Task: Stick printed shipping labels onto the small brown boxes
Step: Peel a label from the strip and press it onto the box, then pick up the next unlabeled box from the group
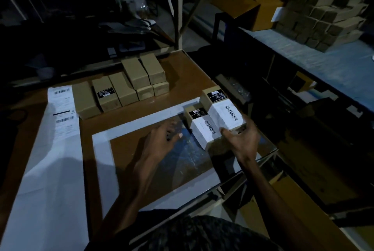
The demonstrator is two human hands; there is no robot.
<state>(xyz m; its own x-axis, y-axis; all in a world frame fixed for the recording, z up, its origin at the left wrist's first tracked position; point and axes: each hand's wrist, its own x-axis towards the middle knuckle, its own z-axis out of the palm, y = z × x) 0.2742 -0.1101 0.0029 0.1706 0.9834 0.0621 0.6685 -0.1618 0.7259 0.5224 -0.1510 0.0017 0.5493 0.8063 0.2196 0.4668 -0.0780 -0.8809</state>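
Two small brown boxes lie side by side at the table's right edge, each with a white barcode label on top: the nearer labelled box (203,129) and the farther labelled box (223,112). My right hand (241,139) touches the near ends of these boxes, fingers curled at the farther box's corner. My left hand (162,139) hovers just left of them, fingers spread, holding nothing. Several unlabelled brown boxes (125,86) stand grouped at the back of the table. A long strip of printed labels (60,113) lies along the left side.
A white-bordered mat (101,149) covers the wooden table's middle. To the right, a blue-topped shelf (323,58) carries a stack of many small boxes (323,20) and a large cardboard carton (247,5). Metal racking stands behind the table.
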